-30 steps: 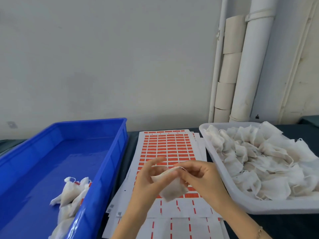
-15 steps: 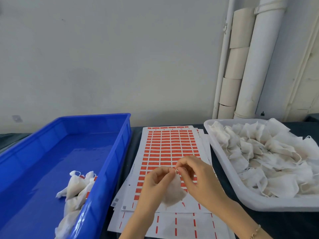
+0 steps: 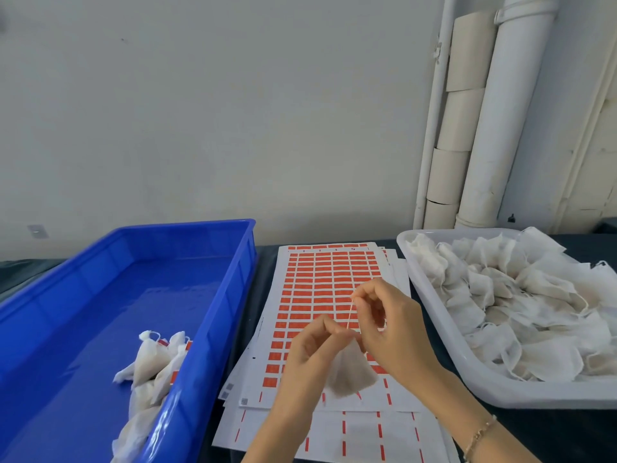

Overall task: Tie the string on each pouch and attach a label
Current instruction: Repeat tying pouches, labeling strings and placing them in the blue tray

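White string (image 3: 350,312) now taut above pouch (image 3: 350,374)

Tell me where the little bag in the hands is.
Head view, low centre: the pouch hangs from the left hand, right hand pinching its string, over the orange label sheet between blue bin and white tray.

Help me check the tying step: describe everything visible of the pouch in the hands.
The pouch is small, off-white, of thin gauzy fabric, gathered at its top and fuller below. The left hand pinches its neck; the right hand holds its thin string taut upward. It hangs above the label sheet; no label shows on it.
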Demonstrator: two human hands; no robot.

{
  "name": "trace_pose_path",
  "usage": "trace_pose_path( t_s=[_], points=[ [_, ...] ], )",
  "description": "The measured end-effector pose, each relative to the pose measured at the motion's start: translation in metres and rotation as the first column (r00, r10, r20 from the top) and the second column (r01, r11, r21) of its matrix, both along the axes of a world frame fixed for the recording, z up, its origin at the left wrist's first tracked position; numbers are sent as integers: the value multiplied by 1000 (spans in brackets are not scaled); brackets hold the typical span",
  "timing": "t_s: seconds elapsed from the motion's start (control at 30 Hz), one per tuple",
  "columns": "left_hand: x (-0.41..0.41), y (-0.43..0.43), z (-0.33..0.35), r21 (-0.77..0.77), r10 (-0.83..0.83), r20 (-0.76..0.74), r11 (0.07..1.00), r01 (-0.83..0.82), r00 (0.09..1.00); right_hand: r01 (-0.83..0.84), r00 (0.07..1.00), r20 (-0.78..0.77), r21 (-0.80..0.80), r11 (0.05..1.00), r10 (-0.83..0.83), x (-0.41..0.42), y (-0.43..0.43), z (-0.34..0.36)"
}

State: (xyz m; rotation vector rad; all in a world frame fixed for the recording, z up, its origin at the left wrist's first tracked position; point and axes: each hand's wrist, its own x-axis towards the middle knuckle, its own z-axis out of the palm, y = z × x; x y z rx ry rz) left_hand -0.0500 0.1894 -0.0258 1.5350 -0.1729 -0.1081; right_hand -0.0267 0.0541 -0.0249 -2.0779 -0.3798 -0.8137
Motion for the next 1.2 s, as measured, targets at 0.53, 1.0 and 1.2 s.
trace_pose_path(
  t_s=[0.53,1.0,1.2],
  points=[
    [-2,3,-15,71,44,-41,997,-41,998,184,973,-133,-35,982,-187,14,-22,-5],
    [2,7,-39,327,65,586,893,-309,808,-99,927,-353,94,991,126,-45,11,-20],
    [2,5,-34,46,95,350,992,-118,932,-98,942,-279,307,947,188,-43,14,-15]
  ],
)
